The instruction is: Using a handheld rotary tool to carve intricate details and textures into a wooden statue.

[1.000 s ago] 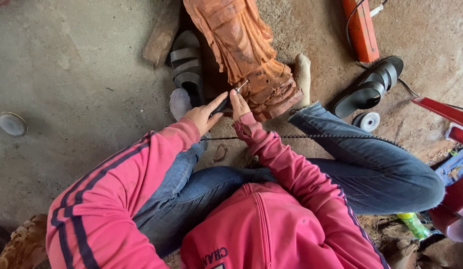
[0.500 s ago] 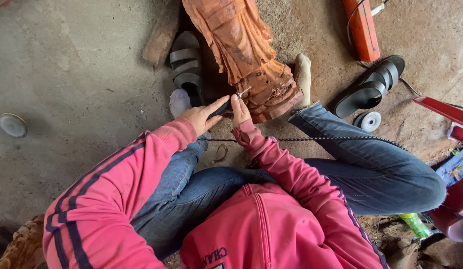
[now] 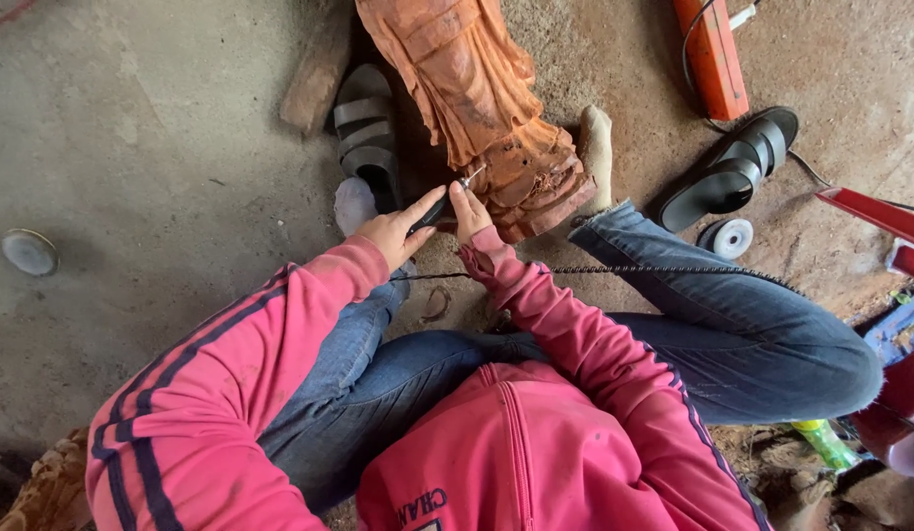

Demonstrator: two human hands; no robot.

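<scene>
An orange-brown carved wooden figure (image 3: 477,88) lies on the concrete floor in front of me. Both hands hold a slim black rotary tool (image 3: 439,206) with a thin metal bit that touches the carved base of the figure. My left hand (image 3: 393,231) grips the tool's body, index finger stretched along it. Close beside it, my right hand (image 3: 469,211) pinches the tool near its tip. A black flexible shaft (image 3: 654,269) runs from the tool across my jeans to the right.
A black sandal (image 3: 364,133) lies left of the figure, another (image 3: 728,172) to the right. A small white disc (image 3: 725,238), an orange tool with cord (image 3: 711,54), a wood block (image 3: 317,74) and a round lid (image 3: 29,252) sit on the floor. Red objects (image 3: 885,221) stand at the right edge.
Both hands with the tool have shifted slightly along the figure's base, and the bit now rests against the carving. Little else has moved.
</scene>
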